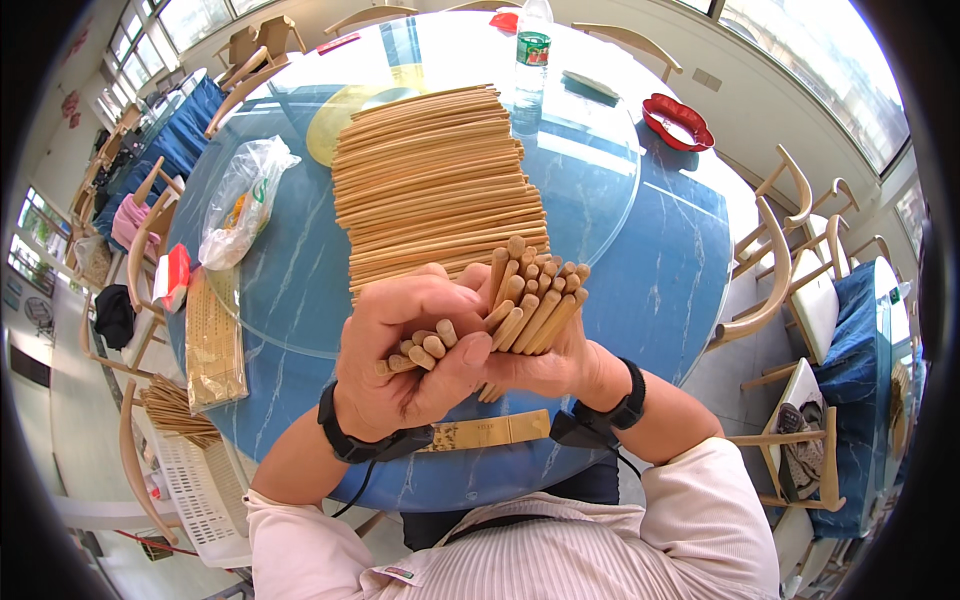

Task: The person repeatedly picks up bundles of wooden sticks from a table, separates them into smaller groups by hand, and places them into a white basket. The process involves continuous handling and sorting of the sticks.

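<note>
My left hand [412,345] curls around a few wooden chopsticks [424,347], their rounded ends pointing up toward the camera. Beside it, touching, my right hand [551,360] grips a thicker bundle of wooden chopsticks [536,300], also seen end-on. Just beyond both hands, a broad pile of loose chopsticks [439,180] lies side by side on the glass turntable [285,300]. A gold printed paper sleeve [491,431] rests near the table's front edge, below my wrists. Black bands circle both wrists, with dark devices and cables on them.
On the round blue marbled table [675,247] are a plastic bag [244,202], a stack of gold sleeves [214,337], a red-and-white packet [172,277], a water bottle [532,60] and a red dish [677,122]. A white basket [202,487] with more chopsticks stands lower left. Chairs surround the table.
</note>
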Demonstrator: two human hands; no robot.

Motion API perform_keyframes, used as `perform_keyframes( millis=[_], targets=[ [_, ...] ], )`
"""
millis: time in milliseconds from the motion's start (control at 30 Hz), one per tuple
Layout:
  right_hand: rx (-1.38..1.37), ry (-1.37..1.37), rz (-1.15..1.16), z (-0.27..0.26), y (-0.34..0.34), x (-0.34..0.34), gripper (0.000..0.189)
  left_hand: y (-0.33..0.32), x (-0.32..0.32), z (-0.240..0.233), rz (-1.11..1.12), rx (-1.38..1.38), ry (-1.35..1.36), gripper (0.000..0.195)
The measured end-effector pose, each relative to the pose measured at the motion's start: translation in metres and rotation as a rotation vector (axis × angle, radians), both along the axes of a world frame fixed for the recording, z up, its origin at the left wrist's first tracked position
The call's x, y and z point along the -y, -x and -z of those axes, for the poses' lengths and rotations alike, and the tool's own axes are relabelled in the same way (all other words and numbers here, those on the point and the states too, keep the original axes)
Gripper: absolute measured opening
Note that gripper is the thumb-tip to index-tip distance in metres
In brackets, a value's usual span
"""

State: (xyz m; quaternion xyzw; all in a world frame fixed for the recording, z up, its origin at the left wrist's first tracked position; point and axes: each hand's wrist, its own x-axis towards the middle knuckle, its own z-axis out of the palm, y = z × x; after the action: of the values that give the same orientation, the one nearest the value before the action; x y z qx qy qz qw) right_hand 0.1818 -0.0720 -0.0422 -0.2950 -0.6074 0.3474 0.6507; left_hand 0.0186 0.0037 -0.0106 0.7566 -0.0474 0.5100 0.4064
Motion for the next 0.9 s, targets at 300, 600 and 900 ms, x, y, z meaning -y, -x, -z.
perform_keyframes(
  millis=[300,600,900],
  targets=[
    [-0.252,0.282,0.140,-0.003,-0.007,-0.011,0.005,-0.006,-0.023,-0.005,-0.060,0.230,0.229,0.024],
    [-0.548,0.563,-0.065,-0.012,-0.024,-0.016,0.015,0.027,-0.009,-0.039,-0.080,0.296,-0.084,0.038],
    [-0.760,0.806,-0.445,-0.004,-0.002,-0.019,0.031,-0.017,0.038,0.012,0.187,-0.107,-0.793,0.049]
  ],
)
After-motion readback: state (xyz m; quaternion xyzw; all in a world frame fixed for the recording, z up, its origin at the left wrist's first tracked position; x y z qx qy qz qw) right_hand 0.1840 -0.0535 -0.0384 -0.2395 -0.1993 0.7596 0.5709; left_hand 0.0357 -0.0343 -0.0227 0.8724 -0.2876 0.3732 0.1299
